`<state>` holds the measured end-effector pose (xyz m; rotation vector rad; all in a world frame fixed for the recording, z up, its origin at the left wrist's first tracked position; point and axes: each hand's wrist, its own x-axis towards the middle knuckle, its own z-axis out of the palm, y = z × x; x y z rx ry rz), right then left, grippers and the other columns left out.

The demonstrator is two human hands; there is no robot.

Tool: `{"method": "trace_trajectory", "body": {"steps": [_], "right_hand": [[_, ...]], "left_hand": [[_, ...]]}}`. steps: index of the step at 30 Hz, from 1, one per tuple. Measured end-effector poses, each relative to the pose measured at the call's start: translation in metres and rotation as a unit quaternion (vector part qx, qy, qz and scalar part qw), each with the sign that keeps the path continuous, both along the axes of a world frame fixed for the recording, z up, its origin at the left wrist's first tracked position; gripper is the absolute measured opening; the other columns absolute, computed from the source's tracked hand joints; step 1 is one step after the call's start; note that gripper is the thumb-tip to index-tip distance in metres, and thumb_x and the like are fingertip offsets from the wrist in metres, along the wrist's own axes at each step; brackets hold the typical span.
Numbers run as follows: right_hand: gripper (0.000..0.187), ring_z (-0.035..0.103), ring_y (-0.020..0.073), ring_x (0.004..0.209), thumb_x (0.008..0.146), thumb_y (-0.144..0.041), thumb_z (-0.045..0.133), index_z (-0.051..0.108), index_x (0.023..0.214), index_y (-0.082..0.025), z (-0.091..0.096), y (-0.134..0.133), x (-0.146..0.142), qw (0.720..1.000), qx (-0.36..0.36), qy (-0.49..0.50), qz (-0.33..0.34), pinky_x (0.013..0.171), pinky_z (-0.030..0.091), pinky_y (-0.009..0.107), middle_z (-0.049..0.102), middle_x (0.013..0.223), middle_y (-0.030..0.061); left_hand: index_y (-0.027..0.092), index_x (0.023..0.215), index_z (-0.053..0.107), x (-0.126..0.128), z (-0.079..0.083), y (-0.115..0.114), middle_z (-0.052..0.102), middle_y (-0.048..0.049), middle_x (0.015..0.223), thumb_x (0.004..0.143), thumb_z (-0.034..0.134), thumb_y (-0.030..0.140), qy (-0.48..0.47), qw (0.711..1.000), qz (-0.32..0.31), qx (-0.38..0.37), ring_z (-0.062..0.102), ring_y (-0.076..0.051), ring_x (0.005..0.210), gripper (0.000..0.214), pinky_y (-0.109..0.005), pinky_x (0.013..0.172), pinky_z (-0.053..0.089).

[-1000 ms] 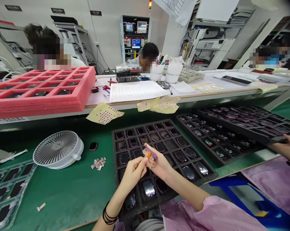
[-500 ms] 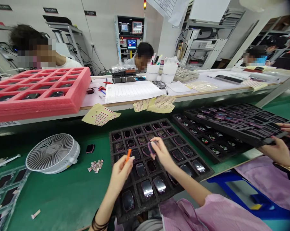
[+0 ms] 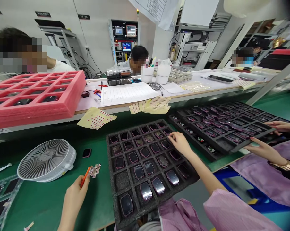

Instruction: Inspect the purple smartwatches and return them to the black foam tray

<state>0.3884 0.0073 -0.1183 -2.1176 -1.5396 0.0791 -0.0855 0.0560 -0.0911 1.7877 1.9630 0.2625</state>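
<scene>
My left hand [image 3: 75, 195] is closed round a thin orange stick [image 3: 84, 177], its tip close to a small heap of pink tabs [image 3: 95, 170] on the green mat. My right hand [image 3: 180, 142] reaches over the black foam tray [image 3: 116, 183], fingers bent down onto a watch body in a far right cell. Whether it grips the piece is unclear. The tray's cells hold several pink-rimmed watch bodies [image 3: 145, 166].
A white round fan [image 3: 45, 159] lies left of the tray, a loose watch body [image 3: 86, 152] beside it. To the right, another person's hands [image 3: 262, 148] hold a second black tray [image 3: 222, 128] over a third. A pink foam tray [image 3: 36, 99] and papers sit on the raised shelf.
My left hand swung left off the tray to the pink tabs, still holding the orange stick. My right hand carried the watch body to the far right of the tray and lowered it.
</scene>
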Motion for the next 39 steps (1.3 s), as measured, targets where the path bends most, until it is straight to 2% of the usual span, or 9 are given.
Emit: {"method": "trace_trajectory", "body": {"steps": [8, 12, 15, 19, 21, 24, 28, 34, 39], "right_hand": [[0.034, 0.056, 0.0298, 0.084, 0.078, -0.042, 0.064, 0.043, 0.062, -0.022, -0.001, -0.004, 0.028, 0.996, -0.02, 0.027, -0.077, 0.072, 0.044, 0.039, 0.056, 0.074, 0.0102], [0.026, 0.055, 0.0201, 0.065, 0.082, -0.045, 0.056, 0.049, 0.079, -0.021, 0.012, -0.001, 0.014, 0.996, 0.012, 0.077, -0.038, 0.063, 0.044, 0.032, 0.053, 0.065, 0.0005], [0.033, 0.052, 0.0159, 0.056, 0.086, -0.049, 0.049, 0.05, 0.102, -0.02, 0.03, -0.002, -0.019, 0.985, 0.049, 0.166, 0.008, 0.054, 0.042, 0.027, 0.05, 0.061, -0.0037], [0.032, 0.053, 0.0125, 0.052, 0.081, -0.049, 0.06, 0.053, 0.096, -0.022, 0.052, -0.007, -0.095, 0.823, 0.086, 0.545, 0.136, 0.047, 0.04, 0.023, 0.058, 0.067, -0.0017], [0.028, 0.048, 0.0088, 0.043, 0.079, -0.045, 0.066, 0.052, 0.089, -0.022, 0.058, -0.009, -0.132, 0.74, 0.059, 0.649, 0.166, 0.042, 0.035, 0.02, 0.055, 0.06, -0.0048], [0.027, 0.04, 0.0049, 0.034, 0.079, -0.042, 0.068, 0.051, 0.083, -0.021, 0.061, -0.009, -0.171, 0.665, 0.021, 0.725, 0.179, 0.035, 0.028, 0.017, 0.05, 0.055, -0.0081], [0.028, 0.037, 0.0034, 0.03, 0.08, -0.042, 0.068, 0.05, 0.081, -0.02, 0.059, -0.006, -0.187, 0.638, 0.027, 0.749, 0.175, 0.032, 0.028, 0.016, 0.048, 0.052, -0.0096], [0.03, 0.032, 0.0013, 0.029, 0.08, -0.044, 0.068, 0.051, 0.082, -0.02, 0.059, -0.006, -0.19, 0.659, 0.045, 0.732, 0.166, 0.03, 0.02, 0.013, 0.045, 0.049, -0.0105], [0.035, 0.019, -0.0022, 0.028, 0.076, -0.039, 0.073, 0.044, 0.071, -0.019, 0.061, -0.005, -0.196, 0.545, -0.004, 0.82, 0.176, 0.029, 0.015, 0.012, 0.046, 0.05, -0.011]], "left_hand": [[0.024, 0.08, 0.053, 0.009, 0.008, 0.003, 0.055, -0.0009, 0.059, 0.082, 0.037, 0.058, -0.037, 0.999, 0.013, -0.011, 0.057, -0.025, 0.058, 0.037, -0.028, 0.057, 0.039], [0.022, 0.079, 0.054, 0.037, 0.01, -0.002, 0.052, -0.0002, 0.061, 0.079, 0.04, 0.066, -0.172, 0.983, -0.059, 0.022, 0.05, -0.019, 0.056, 0.045, -0.026, 0.056, 0.036], [0.02, 0.077, 0.053, 0.072, 0.011, -0.015, 0.036, 0.0052, 0.053, 0.078, 0.04, 0.071, -0.328, 0.927, -0.177, -0.033, 0.036, -0.013, 0.05, 0.053, -0.023, 0.05, 0.029], [0.018, 0.082, 0.052, 0.122, 0.022, -0.035, 0.031, 0.0085, 0.05, 0.087, 0.037, 0.062, -0.421, 0.851, -0.278, -0.144, 0.024, -0.009, 0.044, 0.047, -0.022, 0.047, 0.022], [0.017, 0.081, 0.053, 0.139, 0.028, -0.04, 0.032, 0.0082, 0.049, 0.089, 0.036, 0.059, -0.446, 0.84, -0.279, -0.132, 0.025, -0.008, 0.044, 0.046, -0.022, 0.046, 0.021], [0.016, 0.077, 0.053, 0.149, 0.034, -0.041, 0.032, 0.008, 0.048, 0.09, 0.037, 0.054, -0.467, 0.838, -0.261, -0.109, 0.025, -0.008, 0.044, 0.043, -0.022, 0.046, 0.021], [0.015, 0.073, 0.053, 0.145, 0.037, -0.041, 0.032, 0.0081, 0.047, 0.091, 0.037, 0.051, -0.472, 0.842, -0.244, -0.094, 0.024, -0.007, 0.042, 0.043, -0.023, 0.045, 0.02], [0.014, 0.071, 0.056, 0.142, 0.037, -0.041, 0.035, 0.0076, 0.045, 0.091, 0.04, 0.049, -0.482, 0.838, -0.244, -0.083, 0.026, -0.006, 0.041, 0.043, -0.022, 0.045, 0.022], [0.015, 0.07, 0.053, 0.147, 0.031, -0.046, 0.033, 0.0091, 0.041, 0.087, 0.044, 0.057, -0.544, 0.805, -0.216, -0.098, 0.022, -0.005, 0.036, 0.046, -0.021, 0.04, 0.017]]}}
